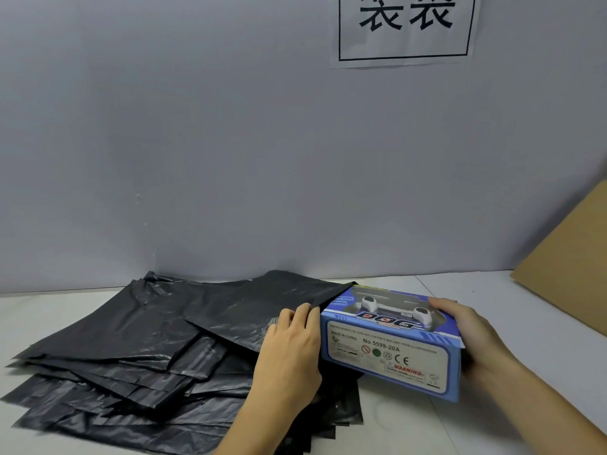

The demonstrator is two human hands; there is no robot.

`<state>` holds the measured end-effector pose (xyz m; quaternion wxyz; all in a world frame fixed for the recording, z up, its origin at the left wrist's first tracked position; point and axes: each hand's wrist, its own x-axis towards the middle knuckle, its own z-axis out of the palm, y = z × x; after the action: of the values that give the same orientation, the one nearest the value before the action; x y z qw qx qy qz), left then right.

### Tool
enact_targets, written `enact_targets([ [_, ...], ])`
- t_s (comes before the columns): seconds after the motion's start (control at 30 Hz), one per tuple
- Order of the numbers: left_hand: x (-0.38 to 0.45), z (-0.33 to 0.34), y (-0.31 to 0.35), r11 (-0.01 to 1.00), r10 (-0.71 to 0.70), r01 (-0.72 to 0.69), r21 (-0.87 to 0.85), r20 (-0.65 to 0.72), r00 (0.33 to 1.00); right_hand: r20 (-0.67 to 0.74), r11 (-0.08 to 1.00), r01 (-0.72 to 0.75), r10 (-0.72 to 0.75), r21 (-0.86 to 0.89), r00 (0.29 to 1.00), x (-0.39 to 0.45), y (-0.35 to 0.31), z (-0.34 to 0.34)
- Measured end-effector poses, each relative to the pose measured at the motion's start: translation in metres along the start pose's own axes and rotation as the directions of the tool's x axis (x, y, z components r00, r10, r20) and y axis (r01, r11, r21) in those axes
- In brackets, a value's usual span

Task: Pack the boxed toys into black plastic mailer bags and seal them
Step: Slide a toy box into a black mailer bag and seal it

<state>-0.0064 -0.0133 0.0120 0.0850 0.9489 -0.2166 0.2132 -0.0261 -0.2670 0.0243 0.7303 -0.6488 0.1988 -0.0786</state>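
A loose pile of black mailer bags point(108, 366) lies spread over the left half of the white table point(492, 418), their edges fanned out and overlapping toward the near side. On top of the pile lies 1 more mailer bag point(236, 310), its open mouth facing right. The left hand point(292, 343) rests at that mouth, its fingers curled over the upper edge of the bag and pinching the black film up beside the box.

Just right of it sits the blue toy box point(391, 343), tilted, with its far left corner tucked under the lifted edge of the bag and most of its length outside. Its top shows a white toy behind a window and the word "DOG"; its near face reads "No.5599-20A". The right hand point(473, 336) grips the right end of the box, thumb along the top edge and the other fingers hidden behind it.

At the far right, a brown cardboard sheet point(568, 270) leans against the grey wall point(197, 142), where a paper sign point(407, 27) with large black characters hangs.
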Motion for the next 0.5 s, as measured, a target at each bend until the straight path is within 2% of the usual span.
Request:
enact_targets([
  [0.1,-0.001,0.001,0.004,1.0,-0.02,0.019,0.011,0.046,0.999,-0.031,0.997,0.076,-0.077,-0.017,0.997,0.0,0.003,0.006],
  [0.27,-0.003,0.004,0.009,1.0,-0.002,-0.001,0.029,0.091,0.996,-0.019,0.995,0.095,-0.094,0.038,0.995,0.0,0.01,0.016],
  [0.5,-0.002,0.007,0.011,0.999,0.039,-0.041,0.033,0.066,0.997,-0.156,0.975,0.165,-0.141,0.149,0.978,0.001,0.029,0.033],
])
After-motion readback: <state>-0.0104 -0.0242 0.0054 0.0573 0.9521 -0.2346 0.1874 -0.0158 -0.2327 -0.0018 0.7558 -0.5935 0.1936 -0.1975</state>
